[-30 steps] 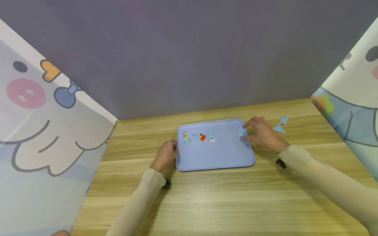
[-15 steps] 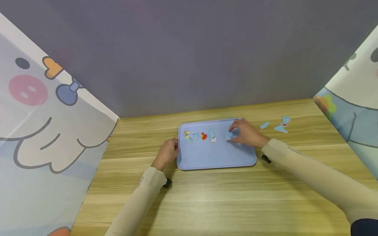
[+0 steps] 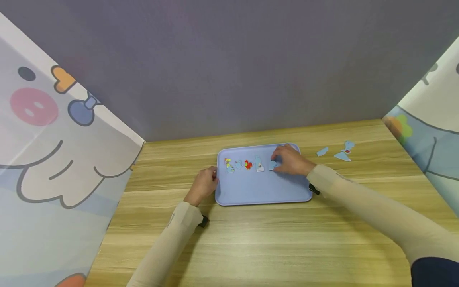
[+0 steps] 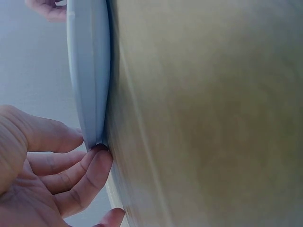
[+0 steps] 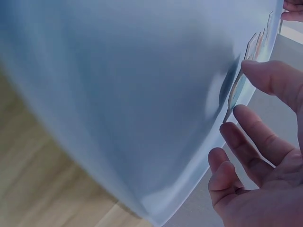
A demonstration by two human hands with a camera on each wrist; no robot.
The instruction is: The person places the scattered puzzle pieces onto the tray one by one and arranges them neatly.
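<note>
A pale blue tray (image 3: 263, 191) lies on the wooden table. My left hand (image 3: 203, 184) pinches its left rim; in the left wrist view the thumb (image 4: 57, 136) is above the tray edge and a fingertip below. My right hand (image 3: 291, 160) holds a flat light-blue puzzle piece (image 3: 273, 165) by its edges, low over the tray. The right wrist view has this thin piece (image 5: 238, 92) between thumb and fingers. To its left, in a row, lie a blue-and-white piece (image 3: 259, 164), a red piece (image 3: 248, 164), a small blue piece (image 3: 238, 164) and a yellow-and-blue piece (image 3: 229, 166).
Right of the tray, on the table (image 3: 251, 243), lie a narrow blue piece (image 3: 322, 151), a blue piece with a red spot (image 3: 348, 146) and a blue triangular piece (image 3: 343, 156). A grey wall (image 3: 229, 71) stands behind, with cartoon-printed panels (image 3: 68, 151) at both sides.
My right hand has carried the light-blue piece leftward from the tray's right rim to beside the blue-and-white piece, uncovering the narrow blue piece on the table. My left hand stays at the rim.
</note>
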